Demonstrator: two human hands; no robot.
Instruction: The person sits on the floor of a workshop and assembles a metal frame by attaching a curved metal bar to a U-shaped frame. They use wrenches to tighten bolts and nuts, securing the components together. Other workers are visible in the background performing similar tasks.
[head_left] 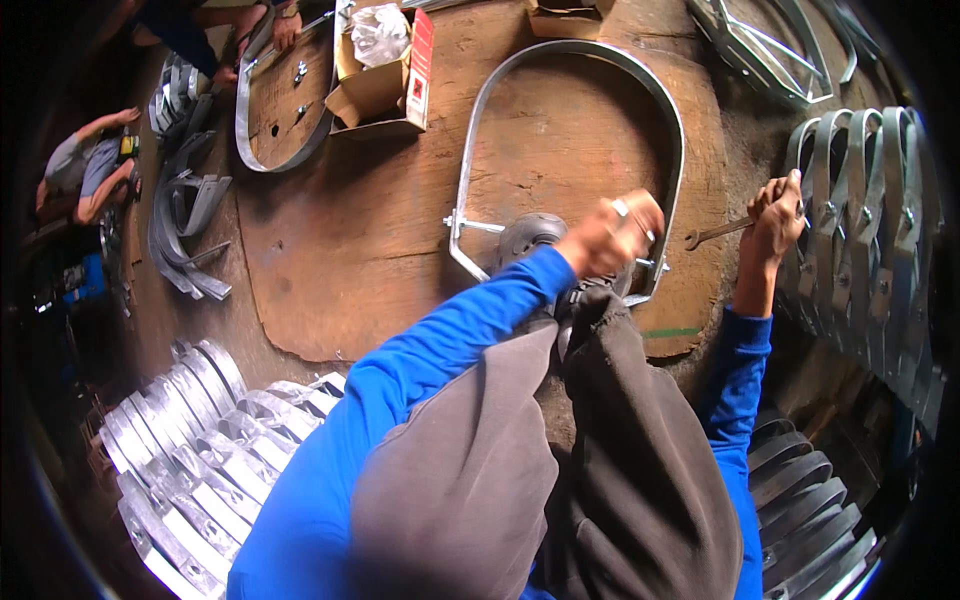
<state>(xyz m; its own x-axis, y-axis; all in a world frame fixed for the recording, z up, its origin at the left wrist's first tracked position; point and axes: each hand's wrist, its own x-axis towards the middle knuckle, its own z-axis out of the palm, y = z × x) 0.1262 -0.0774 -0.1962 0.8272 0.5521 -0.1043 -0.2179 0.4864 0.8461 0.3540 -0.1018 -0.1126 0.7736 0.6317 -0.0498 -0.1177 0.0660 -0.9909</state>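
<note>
- Galvanised steel clamp (570, 120), a big U-shaped band, is laid flat on the wooden board (330, 250), its bolt end near the knees
- Left hand (615, 235) is clenched at the bolt
- Right hand (775, 215) is closed around a spanner (715, 233)
- Tightening seems in hand; next the spanner must be seated on the nut

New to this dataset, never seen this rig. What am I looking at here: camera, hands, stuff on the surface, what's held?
There is one picture, from a fisheye camera worn on a person's head and looking down, so straight edges bend. No robot: the blue-sleeved arms are the person's own. The left hand is closed at the bolt end of a large U-shaped metal clamp lying on a worn wooden board; what is in its grip is unclear. The right hand holds a wrench. An open cardboard box sits farther back. Stacks of similar clamps lie around. Another person's hands work at the top left.
</note>
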